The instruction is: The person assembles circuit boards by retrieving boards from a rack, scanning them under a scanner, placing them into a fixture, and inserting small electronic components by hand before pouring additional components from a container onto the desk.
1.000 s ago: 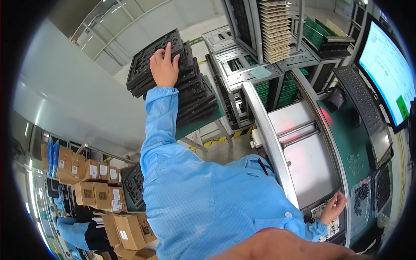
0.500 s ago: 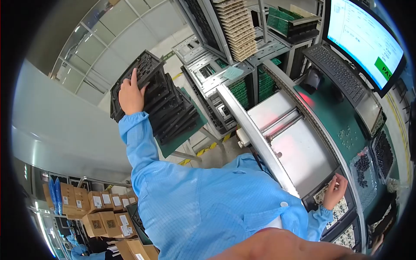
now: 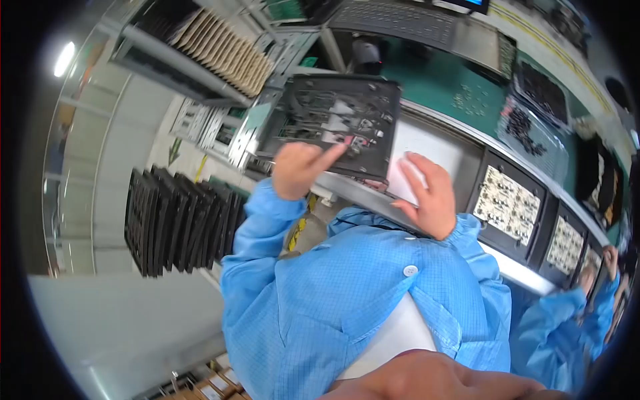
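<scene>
My left hand (image 3: pixel 299 170) grips the near edge of a black slotted fixture tray (image 3: pixel 380 150), its index finger stretched along the top. The tray is held tilted above the left end of the conveyor, and the conveyor bed shows through its openings. My right hand (image 3: pixel 432 197) is open just right of the tray, over the white conveyor bed (image 3: pixel 443 143), with thumb and fingers apart. Whether its fingertips touch the tray is unclear. Farther right on the line, a pale circuit board panel (image 3: pixel 509 205) lies in a black fixture.
A stack of black trays (image 3: pixel 180 220) stands at left. Behind the conveyor, a green bench (image 3: pixel 433 77) carries a keyboard (image 3: pixel 393 23) and a bag of small black parts (image 3: pixel 533 130). A rack of pale boards (image 3: pixel 223 50) is upper left. A co-worker's blue sleeve (image 3: pixel 550 327) is at right.
My left hand has brought a black tray from the stack to above the conveyor. My right hand has moved left from the circuit board to beside the tray. The view has turned right.
</scene>
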